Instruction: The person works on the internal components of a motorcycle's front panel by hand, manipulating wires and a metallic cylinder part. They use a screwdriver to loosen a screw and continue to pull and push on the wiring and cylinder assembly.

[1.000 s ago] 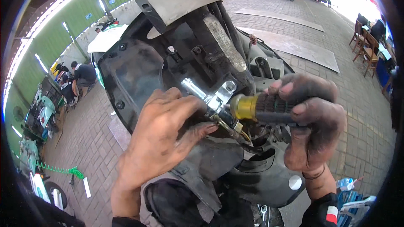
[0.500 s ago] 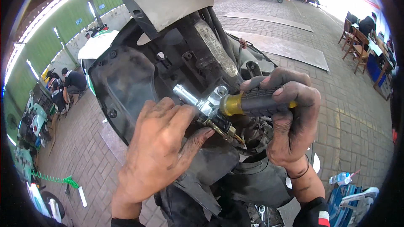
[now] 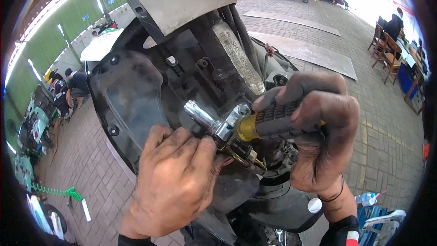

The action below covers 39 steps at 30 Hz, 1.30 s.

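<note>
My left hand (image 3: 175, 180) is closed round the lower side of a silver metal lock cylinder with a bracket (image 3: 202, 116), which looks like a scooter's ignition lock. A small connector and thin wires (image 3: 250, 157) show on its underside. In my right hand (image 3: 325, 141) is a screwdriver (image 3: 277, 120) with a black ribbed grip and a yellow collar. The collar meets the lock's bracket, and the tip is hidden there. Both hands are in front of the scooter's bared black front frame and inner panel (image 3: 136, 91).
A pale body panel (image 3: 182, 0) overhangs the work at the top. A worn metal plate (image 3: 239, 57) runs down the frame. Blue and grey stools (image 3: 378, 225) and a plastic bottle (image 3: 366, 199) stand at lower right. A green coiled hose (image 3: 59, 192) lies at left, near a crouching person (image 3: 77, 84).
The view has shifted slightly. My left hand has curled further round the lock, its thumb now mostly hidden. The right fingers have shifted on the screwdriver's handle, which stays against the bracket.
</note>
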Motion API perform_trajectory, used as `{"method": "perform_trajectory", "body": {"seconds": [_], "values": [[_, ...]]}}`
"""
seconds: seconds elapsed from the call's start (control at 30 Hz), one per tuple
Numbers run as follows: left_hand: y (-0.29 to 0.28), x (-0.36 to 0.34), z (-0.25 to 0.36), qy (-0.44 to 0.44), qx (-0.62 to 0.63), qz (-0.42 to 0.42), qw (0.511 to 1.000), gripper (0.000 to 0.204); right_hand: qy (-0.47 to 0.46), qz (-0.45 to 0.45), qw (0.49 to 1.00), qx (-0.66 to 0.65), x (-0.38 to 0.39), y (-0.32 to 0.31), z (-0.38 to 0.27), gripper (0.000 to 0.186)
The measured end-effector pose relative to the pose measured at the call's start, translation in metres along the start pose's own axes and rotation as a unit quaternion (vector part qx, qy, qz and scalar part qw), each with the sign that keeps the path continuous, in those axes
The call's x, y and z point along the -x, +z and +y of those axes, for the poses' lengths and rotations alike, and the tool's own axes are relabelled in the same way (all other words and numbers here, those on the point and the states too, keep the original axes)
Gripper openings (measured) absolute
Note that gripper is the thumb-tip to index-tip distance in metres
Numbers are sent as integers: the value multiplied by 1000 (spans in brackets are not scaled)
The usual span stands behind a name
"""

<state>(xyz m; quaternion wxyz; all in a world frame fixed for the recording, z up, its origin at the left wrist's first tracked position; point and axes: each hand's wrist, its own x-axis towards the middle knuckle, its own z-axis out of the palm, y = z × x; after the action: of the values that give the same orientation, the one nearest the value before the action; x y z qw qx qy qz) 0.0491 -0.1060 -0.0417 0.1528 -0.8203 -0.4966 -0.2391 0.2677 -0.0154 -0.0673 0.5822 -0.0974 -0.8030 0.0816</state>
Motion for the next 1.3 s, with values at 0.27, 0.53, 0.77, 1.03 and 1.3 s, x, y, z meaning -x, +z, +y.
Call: {"method": "perform_trajectory", "body": {"seconds": [0.27,0.53,0.77,1.03,1.3], "values": [[10,-1,0,-24,23,60,998,33,78,13,993,-82,1,-2,17,50],[6,-9,9,-38,49,59,996,28,35,64,994,-83,7,-3,25,50],[8,-6,7,-1,16,34,999,38,19,41,989,-141,5,-1,26,43],[13,-9,20,-5,7,58,998,38,-23,-31,997,-61,1,-16,23,32],[10,2,8,-22,52,53,997,34,-10,-27,995,-92,1,-3,19,28]]}}
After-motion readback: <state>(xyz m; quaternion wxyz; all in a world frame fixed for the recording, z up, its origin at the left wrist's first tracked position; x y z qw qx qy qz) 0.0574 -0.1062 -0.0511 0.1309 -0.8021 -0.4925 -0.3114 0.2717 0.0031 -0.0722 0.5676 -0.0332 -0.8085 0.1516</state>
